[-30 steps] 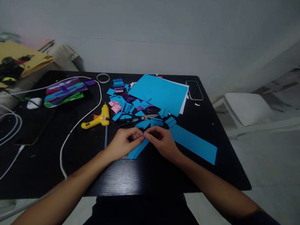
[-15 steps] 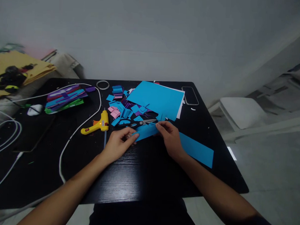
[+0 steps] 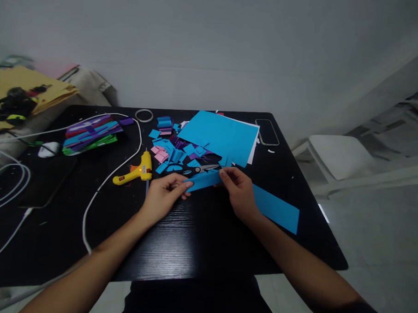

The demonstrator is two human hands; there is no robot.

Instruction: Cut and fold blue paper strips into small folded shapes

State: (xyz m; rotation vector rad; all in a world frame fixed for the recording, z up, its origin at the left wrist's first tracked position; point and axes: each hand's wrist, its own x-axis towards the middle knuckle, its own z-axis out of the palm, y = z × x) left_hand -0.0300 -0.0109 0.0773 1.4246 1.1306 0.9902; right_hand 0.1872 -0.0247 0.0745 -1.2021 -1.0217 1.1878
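Note:
A blue paper strip (image 3: 205, 180) is stretched between my two hands above the black table. My left hand (image 3: 166, 191) pinches its left end between thumb and fingers. At the right end, my right hand (image 3: 238, 190) grips the strip the same way. Just behind the strip lie scissors (image 3: 203, 168) among small cut pieces of blue, pink and purple paper (image 3: 176, 155). A longer blue strip (image 3: 278, 208) rests on the table, partly hidden by my right hand. Behind them is a large blue sheet (image 3: 220, 135) on top of white paper.
A yellow glue gun (image 3: 135, 169) lies left of my left hand. A white cable (image 3: 89, 206) curves past it. Further left are a bundle of coloured paper (image 3: 92, 134) and a white mouse (image 3: 49, 149). A tape ring (image 3: 144, 116) and a phone (image 3: 267, 132) lie at the back.
The held strip now looks narrower and tilts less, with its left end slightly raised. Both hands keep hold of it. The view has shifted slightly.

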